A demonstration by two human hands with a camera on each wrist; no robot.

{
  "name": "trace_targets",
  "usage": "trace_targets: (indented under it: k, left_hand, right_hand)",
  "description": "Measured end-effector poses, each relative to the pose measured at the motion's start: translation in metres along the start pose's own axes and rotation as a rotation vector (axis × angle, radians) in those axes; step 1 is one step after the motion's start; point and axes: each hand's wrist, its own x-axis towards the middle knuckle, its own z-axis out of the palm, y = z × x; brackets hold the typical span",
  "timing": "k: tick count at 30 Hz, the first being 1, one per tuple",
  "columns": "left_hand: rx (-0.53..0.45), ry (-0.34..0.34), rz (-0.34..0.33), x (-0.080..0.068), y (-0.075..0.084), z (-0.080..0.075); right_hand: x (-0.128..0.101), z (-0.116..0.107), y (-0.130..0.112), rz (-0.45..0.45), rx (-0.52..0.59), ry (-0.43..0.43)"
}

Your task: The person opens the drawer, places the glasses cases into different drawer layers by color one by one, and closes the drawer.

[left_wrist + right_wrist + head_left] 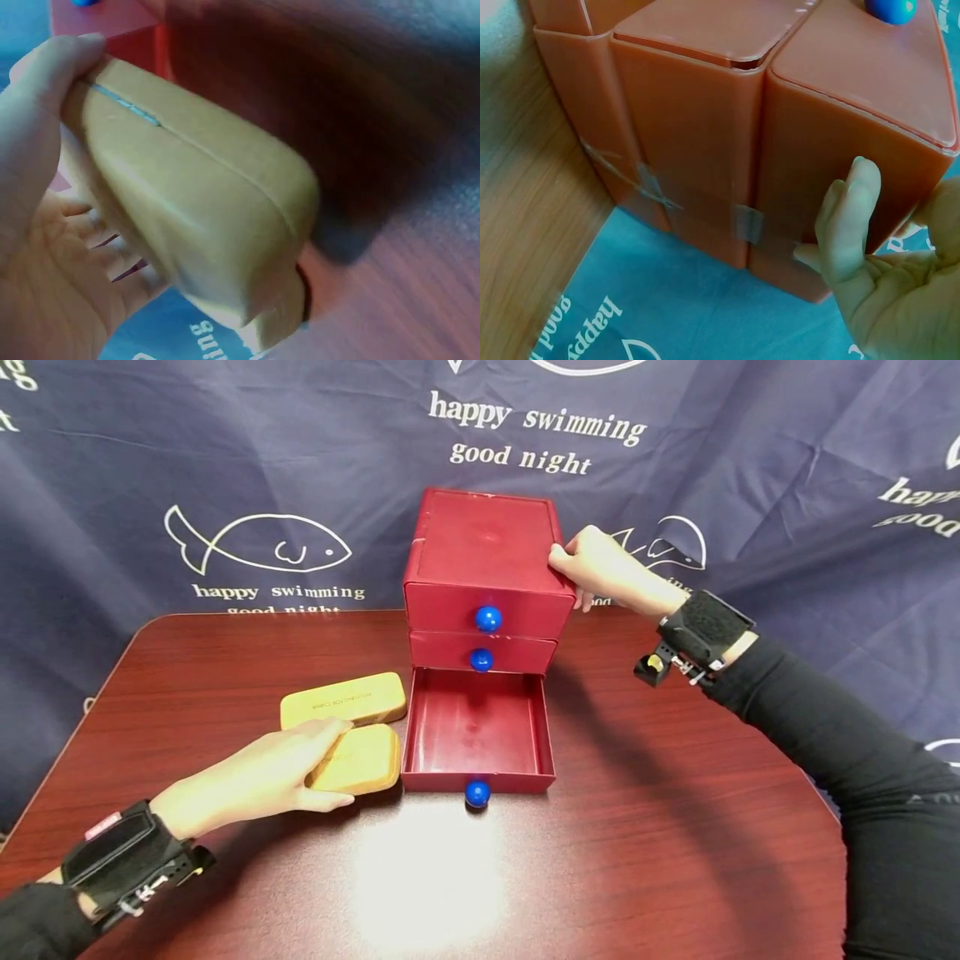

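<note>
Bottom drawer stood open and empty — tan case gripped, not yet inside.
Left hand (pixel 247 781) held the tan rounded case (pixel 362 758) beside the open red plastic bottom drawer (pixel 477 731); right hand (pixel 603 568) clasped the red three-drawer cabinet (pixel 483 547).

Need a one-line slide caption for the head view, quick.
Left hand grips a tan case beside the open bottom drawer; right hand steadies the red cabinet.

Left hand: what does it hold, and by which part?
The left hand holds the nearer tan case by its left end, thumb on one side and fingers on the other. The right hand grips the red drawer box at its top right edge.
</note>
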Motion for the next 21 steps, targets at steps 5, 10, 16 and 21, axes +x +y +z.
trace_targets:
  k: [5,10,16,21]
  left_hand:
    - [-0.109,-0.007,-0.111,0.002,0.011,-0.018]
    - [-0.186,0.075,-0.085,0.015,0.024,-0.036]
    - [-0.308,0.202,0.084,0.043,0.041,-0.052]
    - [-0.423,0.201,0.142,0.07,0.059,-0.059]
  right_hand:
    - [-0.001,-0.001,0.001,0.008,-0.006,-0.012]
    - [0.0,-0.004,0.001,0.011,0.056,-0.059]
    - [0.002,-0.007,0.001,0.018,0.092,-0.097]
    - [0.002,-0.006,-0.001,0.017,0.093,-0.097]
